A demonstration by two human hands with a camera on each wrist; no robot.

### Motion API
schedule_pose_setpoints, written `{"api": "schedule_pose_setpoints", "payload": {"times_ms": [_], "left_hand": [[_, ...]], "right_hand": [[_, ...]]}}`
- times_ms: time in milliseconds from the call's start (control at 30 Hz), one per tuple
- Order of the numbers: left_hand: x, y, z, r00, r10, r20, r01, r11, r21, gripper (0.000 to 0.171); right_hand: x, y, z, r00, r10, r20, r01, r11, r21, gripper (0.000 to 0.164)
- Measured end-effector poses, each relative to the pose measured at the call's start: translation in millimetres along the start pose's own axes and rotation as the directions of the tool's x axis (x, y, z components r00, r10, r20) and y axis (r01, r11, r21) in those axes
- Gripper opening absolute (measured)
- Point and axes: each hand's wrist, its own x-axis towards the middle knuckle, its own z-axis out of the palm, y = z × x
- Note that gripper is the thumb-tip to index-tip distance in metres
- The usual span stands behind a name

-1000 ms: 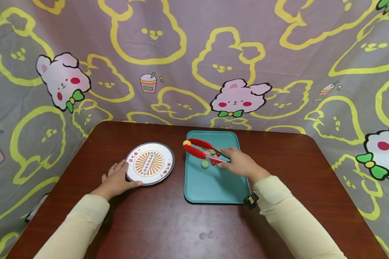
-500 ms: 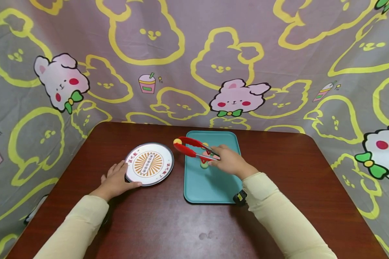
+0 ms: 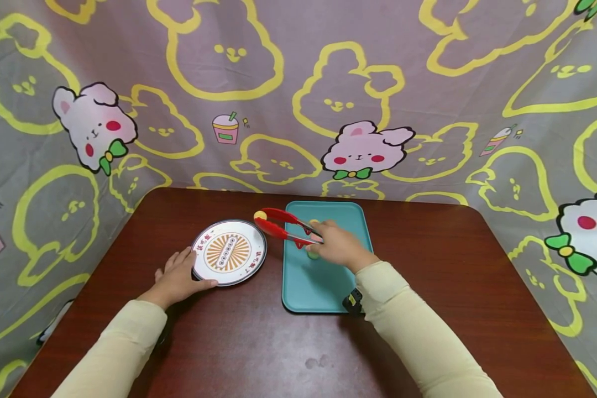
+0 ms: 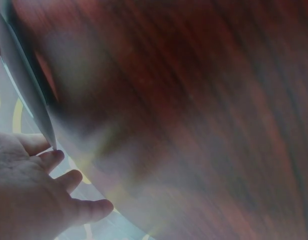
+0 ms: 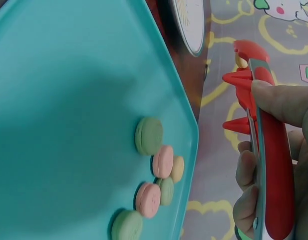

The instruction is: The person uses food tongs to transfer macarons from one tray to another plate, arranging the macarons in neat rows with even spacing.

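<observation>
A white plate (image 3: 250, 243) with an orange sunburst print lies on the table. My left hand (image 3: 176, 281) rests against its left and near rim, thumb and fingers spread; in the left wrist view the fingers look fairly straight at the plate's edge. My right hand (image 3: 340, 246) grips a pair of red-tipped metal tongs (image 3: 272, 226) above the tray's left side. Between the tong tips sits a yellow macaron (image 3: 260, 215), in the air by the plate's upper right rim. In the right wrist view the red tips mostly hide this macaron.
A teal tray (image 3: 323, 287) stands right of the plate. Green macarons (image 5: 148, 136), pink macarons (image 5: 147, 200) and a yellow macaron (image 5: 177, 169) lie in it, partly hidden by my right hand in the head view. A patterned curtain (image 3: 278, 110) hangs behind the brown table (image 3: 239, 342).
My right hand has moved left with the tongs, carrying the yellow macaron from over the tray's left edge to the plate's upper right rim. The left hand and the plate stay in place.
</observation>
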Motion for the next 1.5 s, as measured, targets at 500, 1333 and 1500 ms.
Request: {"api": "schedule_pose_setpoints", "payload": {"times_ms": [500,1333,1500], "left_hand": [[0.7,1.5,0.3,1.000,-0.016,0.010,0.015,1.000,0.005,0.117],[3.4,-0.4,1.8,0.999,-0.029,0.034,0.029,1.000,0.002,0.119],[5.7,-1.6,3.0,0.998,-0.041,0.039,0.041,0.999,0.002,0.121]], "right_hand": [[14,-20,11,1.000,-0.020,0.005,0.020,0.999,-0.049,0.063],[26,-48,31,0.998,-0.009,0.066,0.015,0.996,-0.088,0.063],[28,-49,34,0.997,-0.014,0.071,0.020,0.996,-0.092,0.064]]}}
